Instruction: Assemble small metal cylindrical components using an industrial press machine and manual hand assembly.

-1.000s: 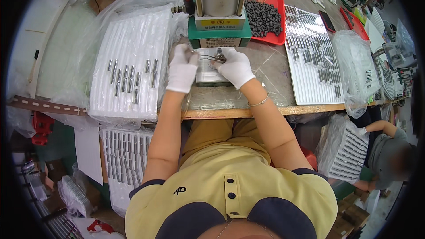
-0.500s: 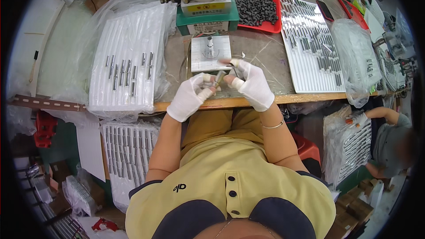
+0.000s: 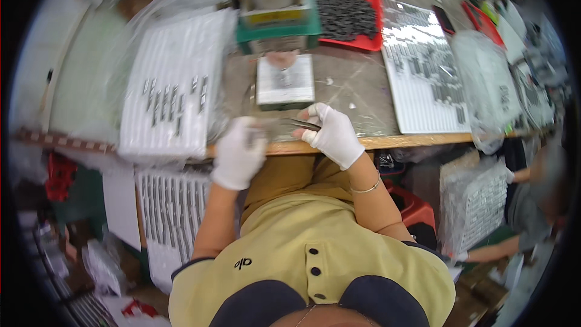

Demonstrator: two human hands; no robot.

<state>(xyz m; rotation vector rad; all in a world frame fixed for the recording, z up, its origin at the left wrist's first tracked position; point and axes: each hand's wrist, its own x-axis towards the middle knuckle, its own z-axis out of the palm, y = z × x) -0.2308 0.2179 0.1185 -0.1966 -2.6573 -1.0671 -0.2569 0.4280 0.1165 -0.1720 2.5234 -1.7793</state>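
Observation:
White fingerless gloves cover both my hands. My right hand, at the front edge of the bench, grips slim curved metal tweezers whose tips point left. My left hand is smeared by motion just left of them, so whether it holds a metal tube does not show. Beyond my hands a square metal block sits under the green press. To the left lies a white ribbed tray with several short shiny metal tubes in its grooves.
A red tray of small dark parts stands right of the press. Farther right are a white ribbed tray of metal pieces, a dark phone and a plastic-wrapped pack. A co-worker handles another wrapped tray.
My hands have come apart; the left has moved left and toward me. The metal tube held between them no longer shows clearly. The view has shifted slightly, and the co-worker's arms have moved.

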